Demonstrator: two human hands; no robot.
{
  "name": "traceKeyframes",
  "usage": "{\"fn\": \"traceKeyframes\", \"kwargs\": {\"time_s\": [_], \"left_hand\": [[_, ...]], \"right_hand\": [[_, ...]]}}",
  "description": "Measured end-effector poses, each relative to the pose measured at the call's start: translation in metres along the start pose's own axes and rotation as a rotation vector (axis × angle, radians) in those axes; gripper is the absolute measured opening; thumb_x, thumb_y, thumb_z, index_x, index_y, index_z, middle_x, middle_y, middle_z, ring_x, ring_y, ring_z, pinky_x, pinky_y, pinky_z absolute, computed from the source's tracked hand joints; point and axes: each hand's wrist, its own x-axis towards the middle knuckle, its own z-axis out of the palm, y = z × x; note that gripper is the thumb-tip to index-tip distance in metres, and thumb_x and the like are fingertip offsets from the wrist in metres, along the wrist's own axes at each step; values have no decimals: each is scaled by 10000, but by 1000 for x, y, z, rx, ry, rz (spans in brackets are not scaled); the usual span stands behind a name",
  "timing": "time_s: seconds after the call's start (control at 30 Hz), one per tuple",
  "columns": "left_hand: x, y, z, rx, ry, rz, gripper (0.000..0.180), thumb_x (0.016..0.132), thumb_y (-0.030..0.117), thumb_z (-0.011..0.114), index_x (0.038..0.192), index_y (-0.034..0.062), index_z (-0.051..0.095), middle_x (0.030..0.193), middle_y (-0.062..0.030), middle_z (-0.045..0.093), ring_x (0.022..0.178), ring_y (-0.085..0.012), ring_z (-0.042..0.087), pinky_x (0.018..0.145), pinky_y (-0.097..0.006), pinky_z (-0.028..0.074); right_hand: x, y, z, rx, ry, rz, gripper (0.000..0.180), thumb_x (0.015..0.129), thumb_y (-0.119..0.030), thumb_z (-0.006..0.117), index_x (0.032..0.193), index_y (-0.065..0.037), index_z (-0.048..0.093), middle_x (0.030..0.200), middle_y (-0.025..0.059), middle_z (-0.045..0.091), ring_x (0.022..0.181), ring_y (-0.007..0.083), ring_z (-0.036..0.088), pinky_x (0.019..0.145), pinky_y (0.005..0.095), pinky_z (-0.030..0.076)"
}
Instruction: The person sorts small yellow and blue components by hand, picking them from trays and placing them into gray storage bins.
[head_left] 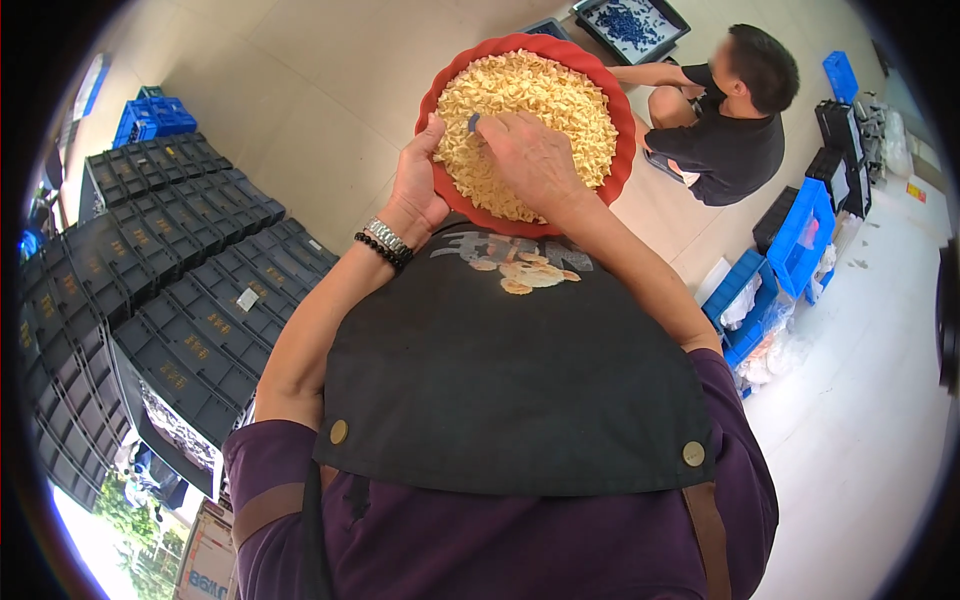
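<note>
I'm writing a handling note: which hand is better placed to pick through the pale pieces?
Probably the right hand: it is over the pale pieces, close to a small blue item. The left hand grips the red bowl at its rim, so seems better suited to support.

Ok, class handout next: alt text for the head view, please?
A left hand steadies a red, wavy-rimmed bowl of pale yellow pieces while the right hand lies on them, a small blue item at its fingertips. Beyond, a co-worker in black squats by a tray of dark blue pieces; dark crates stand stacked on the left.
</note>
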Motion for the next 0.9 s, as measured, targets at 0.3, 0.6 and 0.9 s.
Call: {"fn": "traceKeyframes", "kwargs": {"time_s": [0.3,0.6,0.9], "left_hand": [[-6,1,4,0,22,57,437,964,374,459,1274,66,469,1254,-89,548,1141,-224,537,983,-400,441],[-7,-2,14,4,45,85,451,955,367,484,1262,36,482,1265,-106,552,1132,-242,548,981,-396,444],[-5,-7,22,9,-13,66,437,959,351,487,1275,50,469,1277,-98,541,1138,-234,547,977,-403,453]], "right_hand": [[2,5,-6,11,-118,-21,126,799,-153,587,892,-69,571,844,96,573,901,279,584,743,415,484],[-1,33,-35,688,-162,174,97,915,-129,517,882,-38,518,860,65,576,760,160,537,666,302,446],[-10,33,-49,1385,-258,549,50,928,-89,503,903,-51,522,814,10,552,624,39,404,524,173,339]]}}
